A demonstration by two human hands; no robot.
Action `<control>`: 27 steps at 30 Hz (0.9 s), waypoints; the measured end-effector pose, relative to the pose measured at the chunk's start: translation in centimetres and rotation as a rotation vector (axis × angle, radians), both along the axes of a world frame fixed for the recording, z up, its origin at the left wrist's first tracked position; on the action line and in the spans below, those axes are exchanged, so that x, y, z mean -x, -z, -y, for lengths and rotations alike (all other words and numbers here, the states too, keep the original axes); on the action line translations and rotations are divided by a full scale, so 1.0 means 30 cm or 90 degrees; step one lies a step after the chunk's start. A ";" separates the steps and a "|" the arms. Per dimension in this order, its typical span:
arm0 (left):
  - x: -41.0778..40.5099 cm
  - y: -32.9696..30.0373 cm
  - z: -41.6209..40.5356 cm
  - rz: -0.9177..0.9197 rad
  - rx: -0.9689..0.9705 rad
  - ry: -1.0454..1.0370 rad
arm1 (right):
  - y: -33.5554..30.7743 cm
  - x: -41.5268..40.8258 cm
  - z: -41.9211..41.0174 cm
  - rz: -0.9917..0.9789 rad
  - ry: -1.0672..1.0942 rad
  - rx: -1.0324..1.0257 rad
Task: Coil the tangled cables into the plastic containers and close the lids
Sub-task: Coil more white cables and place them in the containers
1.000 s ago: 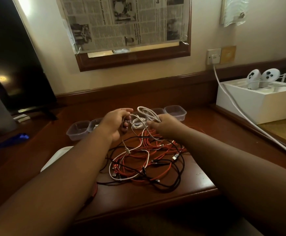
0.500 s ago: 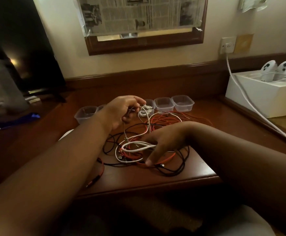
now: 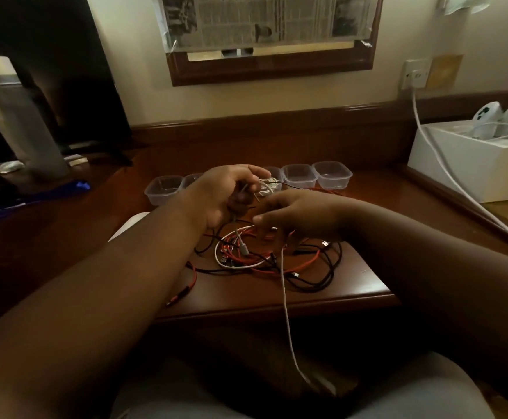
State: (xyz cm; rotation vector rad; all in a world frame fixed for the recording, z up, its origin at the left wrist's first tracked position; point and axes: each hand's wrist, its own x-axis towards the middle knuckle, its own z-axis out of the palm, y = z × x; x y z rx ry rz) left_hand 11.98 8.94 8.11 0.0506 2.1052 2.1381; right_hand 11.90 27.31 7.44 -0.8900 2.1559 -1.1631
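Note:
A tangle of red, black and white cables (image 3: 264, 258) lies on the wooden desk (image 3: 352, 285) near its front edge. My left hand (image 3: 225, 195) is raised over the pile and pinches a white cable (image 3: 264, 184) between thumb and fingers. My right hand (image 3: 301, 216) is just right of it above the tangle, fingers curled round a white cable strand (image 3: 286, 313) that hangs down past the desk edge onto my lap. A row of several clear plastic containers (image 3: 299, 176) stands open behind the hands; the middle ones are partly hidden.
A white open box (image 3: 470, 170) with two white controllers stands at the right, and a white power cord (image 3: 446, 173) runs from the wall socket across it. A translucent container (image 3: 23, 125) and dark clutter sit at the left. White lids (image 3: 128, 225) peek out under my left forearm.
My right hand has risen from the pile toward the left hand, pulling a white strand that now trails off the desk edge. The left hand stays raised, holding the white cable.

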 end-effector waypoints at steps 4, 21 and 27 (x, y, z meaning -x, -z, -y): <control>-0.018 0.010 -0.038 0.055 -0.203 -0.047 | 0.035 -0.026 0.027 -0.073 0.013 -0.053; -0.087 0.079 -0.096 -0.005 0.054 0.004 | -0.139 -0.047 0.044 0.384 0.127 0.531; -0.124 0.085 -0.153 0.046 0.004 0.038 | -0.144 -0.028 0.030 -0.154 0.226 0.429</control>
